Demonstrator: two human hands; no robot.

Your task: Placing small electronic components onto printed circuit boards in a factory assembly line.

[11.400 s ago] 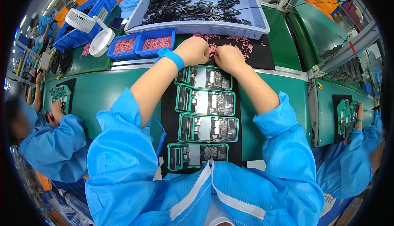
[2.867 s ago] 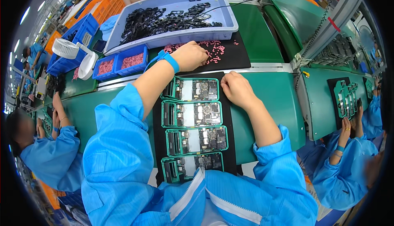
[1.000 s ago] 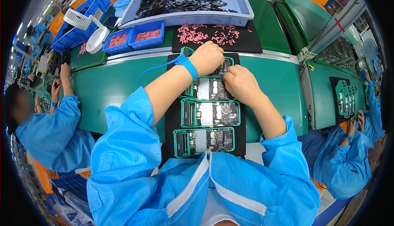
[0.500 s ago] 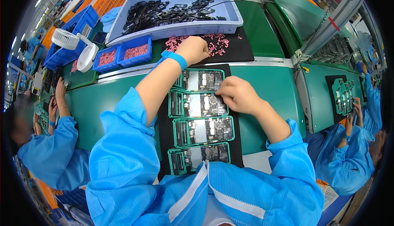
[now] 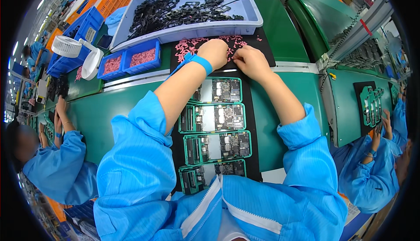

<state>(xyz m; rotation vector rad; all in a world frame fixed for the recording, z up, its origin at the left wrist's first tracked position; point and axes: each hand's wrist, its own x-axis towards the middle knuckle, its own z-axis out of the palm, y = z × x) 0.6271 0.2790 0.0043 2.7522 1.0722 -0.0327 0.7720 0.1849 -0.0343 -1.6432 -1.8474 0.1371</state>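
In the head view, a pale-blue plastic tub (image 5: 218, 30) stands behind small pink pieces (image 5: 186, 48) scattered on a flat black mat (image 5: 267, 55), two small blue plastic bins (image 5: 144, 68) at left; the left hand (image 5: 213, 54) curls, the right hand (image 5: 253, 62) bunches its fingertips, both at the pieces; I cannot tell if they grip any; pieces point every way; four green-framed circuit boards (image 5: 228, 117) lie crosswise nearer the body; smooth green worktop (image 5: 284, 96) stretches either side, up to a silver metal rail (image 5: 302, 67).

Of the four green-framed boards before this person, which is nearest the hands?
The top green-framed board, farthest from the person's blue jacket; the others lie nearer the jacket.
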